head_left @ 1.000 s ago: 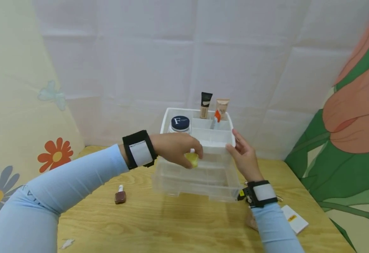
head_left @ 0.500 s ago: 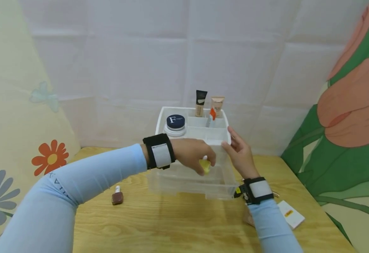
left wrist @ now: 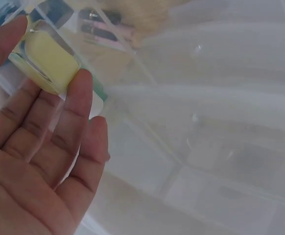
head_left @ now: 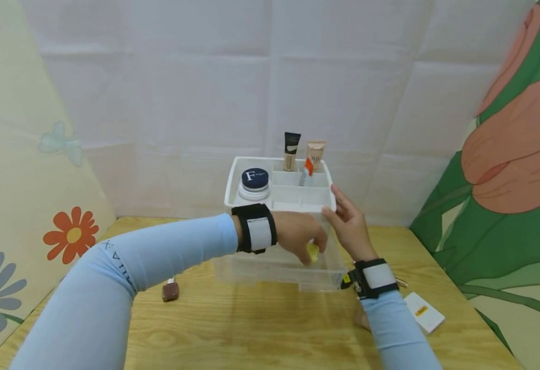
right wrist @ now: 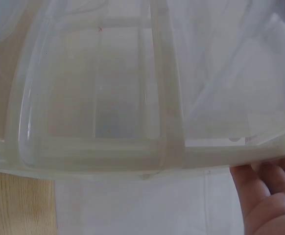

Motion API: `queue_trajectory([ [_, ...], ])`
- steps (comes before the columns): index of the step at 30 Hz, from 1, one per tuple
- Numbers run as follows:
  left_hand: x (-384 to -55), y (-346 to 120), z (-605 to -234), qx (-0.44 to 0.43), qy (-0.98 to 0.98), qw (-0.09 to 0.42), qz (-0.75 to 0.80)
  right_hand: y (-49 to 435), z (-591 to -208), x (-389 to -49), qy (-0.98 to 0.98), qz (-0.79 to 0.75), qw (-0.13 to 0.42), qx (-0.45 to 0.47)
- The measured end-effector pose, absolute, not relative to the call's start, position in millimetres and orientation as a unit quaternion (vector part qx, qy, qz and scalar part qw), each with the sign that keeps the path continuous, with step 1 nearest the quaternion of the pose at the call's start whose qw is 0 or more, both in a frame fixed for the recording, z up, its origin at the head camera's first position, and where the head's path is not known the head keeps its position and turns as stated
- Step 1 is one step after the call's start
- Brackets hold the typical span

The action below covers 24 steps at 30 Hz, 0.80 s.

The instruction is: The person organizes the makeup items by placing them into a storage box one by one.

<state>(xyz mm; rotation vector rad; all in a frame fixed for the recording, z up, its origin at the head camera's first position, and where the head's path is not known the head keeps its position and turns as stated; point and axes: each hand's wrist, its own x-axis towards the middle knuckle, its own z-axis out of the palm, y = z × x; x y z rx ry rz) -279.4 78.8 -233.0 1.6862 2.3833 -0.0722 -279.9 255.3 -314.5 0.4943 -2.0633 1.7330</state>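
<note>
A white cloth [head_left: 196, 103] hangs behind a wooden desk [head_left: 233, 334], whose right edge slants away beside a tulip print [head_left: 515, 164]. Wood grain runs open from the desk's front to a plastic organizer [head_left: 274, 270] set near the back. Its translucent lower part juts forward under a white top tray [head_left: 313, 198] with low dividers.

The right hand [head_left: 352, 228] steadies the tray's front right corner, thumb on the front and fingers along the side. The left hand [head_left: 300, 234] reaches across the organizer's front from the left, fingers bent and closed around a small bottle.

Right of the organizer, a white box [head_left: 425, 312] with an orange label lies flat near the right sleeve [head_left: 397, 329].

The tray's left compartment holds a white jar [head_left: 253, 191] with a navy lid marked F. Along the back on the right stand a black-capped beige tube [head_left: 290, 151] and a pink tube [head_left: 315, 153]; a clear orange-capped tube [head_left: 307, 173] leans before them.

On the desk's left side is a dark red bottle [head_left: 170, 291], cap end away from the person.

Smallest is the yellow bottle [left wrist: 49, 56], pinched in the left hand above the translucent section. Fingers hide much of its cap, so its long axis cannot be told exactly.
</note>
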Motion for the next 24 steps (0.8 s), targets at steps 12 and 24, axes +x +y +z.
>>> queue_trajectory([
  [12,-282.5,95.1,-250.5,0.572,0.813,0.087,-0.062,256.2,-317.4,-281.6,-0.744,0.616,0.196,0.169],
  [24,-282.1,100.7,-256.7,0.563,0.820,0.083,-0.052,256.1,-316.1,-280.2,-0.740,0.620,0.197,0.170],
])
